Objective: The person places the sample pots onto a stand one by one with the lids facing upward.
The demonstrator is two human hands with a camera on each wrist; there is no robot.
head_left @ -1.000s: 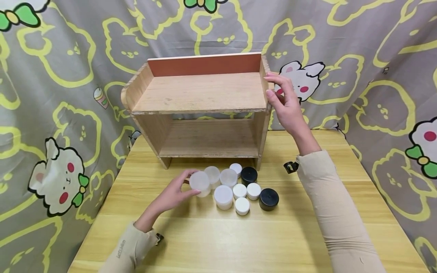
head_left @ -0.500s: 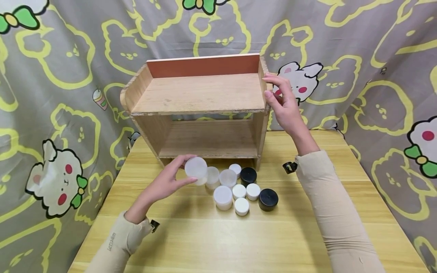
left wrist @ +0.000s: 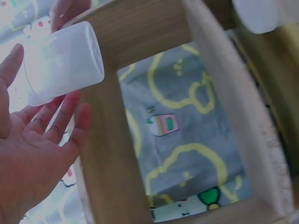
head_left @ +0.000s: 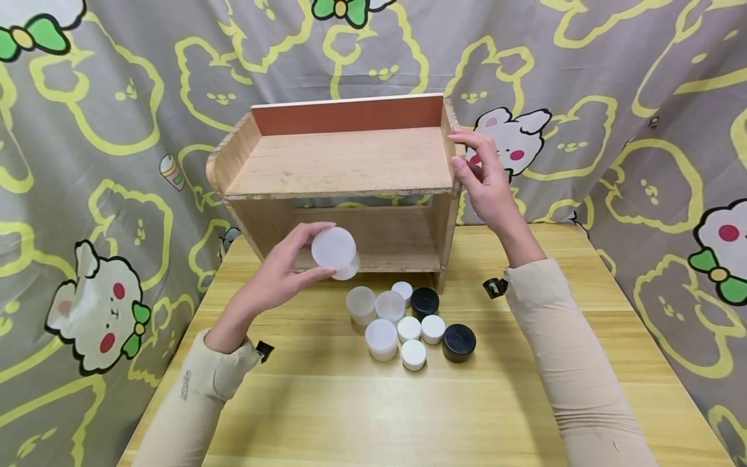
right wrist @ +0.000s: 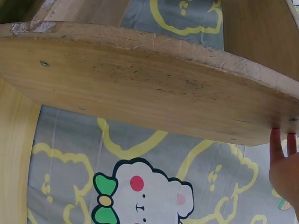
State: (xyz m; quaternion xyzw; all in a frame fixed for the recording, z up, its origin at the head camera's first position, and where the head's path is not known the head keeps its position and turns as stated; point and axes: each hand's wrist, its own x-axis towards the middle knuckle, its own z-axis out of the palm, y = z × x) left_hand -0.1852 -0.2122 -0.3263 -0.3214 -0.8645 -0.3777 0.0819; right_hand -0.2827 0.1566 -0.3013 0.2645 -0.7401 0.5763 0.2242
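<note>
In the head view, my left hand [head_left: 279, 274] pinches a translucent plastic jar with a white lid [head_left: 334, 249] between thumb and fingers. The jar [left wrist: 65, 60] hangs in the air, tilted, before the lower opening of a small wooden shelf [head_left: 350, 159]. My right hand [head_left: 489, 176] grips the upper part of the shelf's right side panel [right wrist: 163, 88]. On the table below the shelf stand more translucent jars [head_left: 382, 337], several small white jars [head_left: 414, 353] and two black-lidded jars [head_left: 459, 340], grouped close together.
The shelf stands at the back of the wooden table [head_left: 373, 415], with two boards and a reddish back strip [head_left: 350, 115]. A grey patterned curtain [head_left: 379, 45] hangs behind and at both sides.
My left hand has lifted its jar off the table, up and away from the group toward the shelf's lower opening. The right hand has kept its grip on the side panel.
</note>
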